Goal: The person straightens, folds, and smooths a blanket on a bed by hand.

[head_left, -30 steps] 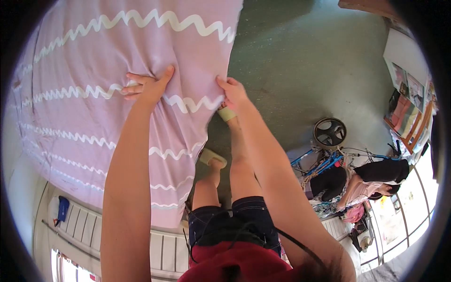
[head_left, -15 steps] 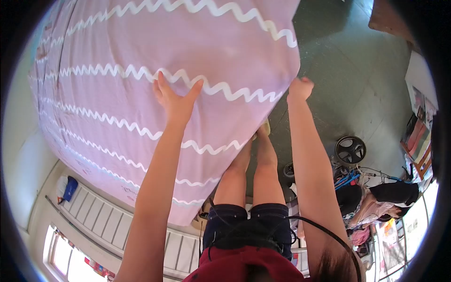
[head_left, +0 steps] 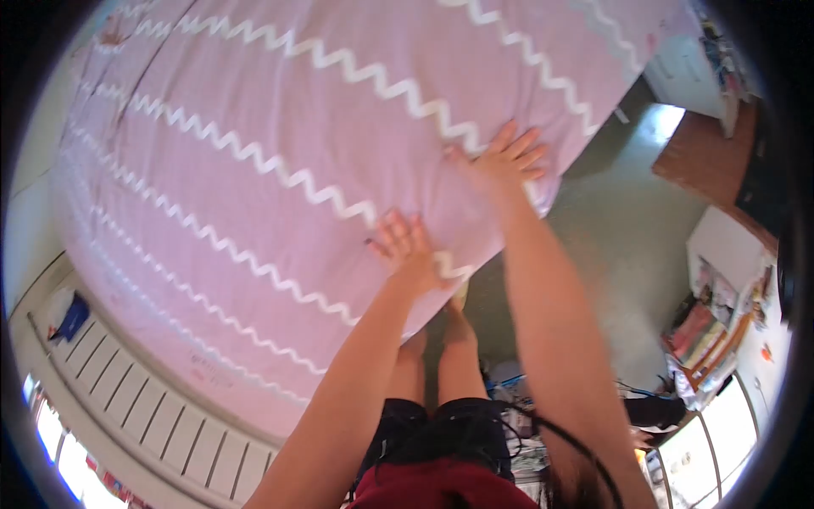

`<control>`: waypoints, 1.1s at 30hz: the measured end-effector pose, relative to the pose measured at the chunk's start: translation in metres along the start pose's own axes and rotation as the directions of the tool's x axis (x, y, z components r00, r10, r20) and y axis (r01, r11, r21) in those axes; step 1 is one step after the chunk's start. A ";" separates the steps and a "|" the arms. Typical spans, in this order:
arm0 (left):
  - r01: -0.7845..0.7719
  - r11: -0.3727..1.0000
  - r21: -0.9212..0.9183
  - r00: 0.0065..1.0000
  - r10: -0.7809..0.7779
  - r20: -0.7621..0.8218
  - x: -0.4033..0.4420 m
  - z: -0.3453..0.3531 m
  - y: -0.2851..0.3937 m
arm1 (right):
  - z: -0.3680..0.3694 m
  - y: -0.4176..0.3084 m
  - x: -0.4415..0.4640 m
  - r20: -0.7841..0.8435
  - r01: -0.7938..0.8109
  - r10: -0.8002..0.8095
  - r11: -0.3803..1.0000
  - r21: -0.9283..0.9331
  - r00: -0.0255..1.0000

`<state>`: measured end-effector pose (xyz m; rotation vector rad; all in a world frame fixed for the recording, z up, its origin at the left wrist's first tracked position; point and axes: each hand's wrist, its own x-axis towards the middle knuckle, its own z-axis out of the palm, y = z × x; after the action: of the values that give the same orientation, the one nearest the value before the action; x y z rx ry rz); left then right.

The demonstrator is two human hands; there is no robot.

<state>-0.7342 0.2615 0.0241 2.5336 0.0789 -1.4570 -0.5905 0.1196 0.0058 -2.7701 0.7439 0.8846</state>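
Observation:
A pink bed sheet [head_left: 254, 93] with white wavy stripes covers the bed before me and shows some creases. My left hand [head_left: 407, 250] lies on the sheet near its right edge, fingers stretched out. Farther up along the same edge, my right hand [head_left: 506, 161] rests flat on the sheet with its fingers spread. Neither hand grips the cloth.
Green-grey floor [head_left: 606, 204] runs along the bed's right side. A brown wooden piece [head_left: 708, 157] stands at the upper right, and a rack of books or papers [head_left: 704, 335] at the right. A white slatted frame [head_left: 170, 424] borders the lower left.
My right hand, closed at the sheet's edge before, is now spread flat on the cloth. My left hand has moved right and down toward the edge. The view has turned, showing more floor ahead.

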 end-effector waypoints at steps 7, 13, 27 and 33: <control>0.148 0.986 0.073 0.968 -0.159 0.196 0.010 -0.024 0.021 | -0.019 -0.008 0.008 0.135 -0.052 0.046 0.998 0.038 0.990; 0.268 0.945 0.185 0.920 -0.308 0.241 0.016 -0.029 0.036 | -0.036 -0.009 0.016 0.224 -0.059 0.064 0.998 -0.027 0.973; 0.574 0.751 -0.326 0.800 -0.600 0.027 0.025 -0.028 0.118 | -0.072 0.043 0.031 0.496 0.224 -0.316 0.946 0.236 0.809; 0.372 0.752 -0.544 0.853 -0.508 -0.120 0.027 -0.027 0.197 | -0.084 0.139 0.093 0.462 0.654 -0.756 0.644 0.396 0.464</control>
<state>-0.6677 0.0739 0.0456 2.3117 1.0394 -1.0178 -0.5511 -0.0625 0.0234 -2.0609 -0.4399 1.2734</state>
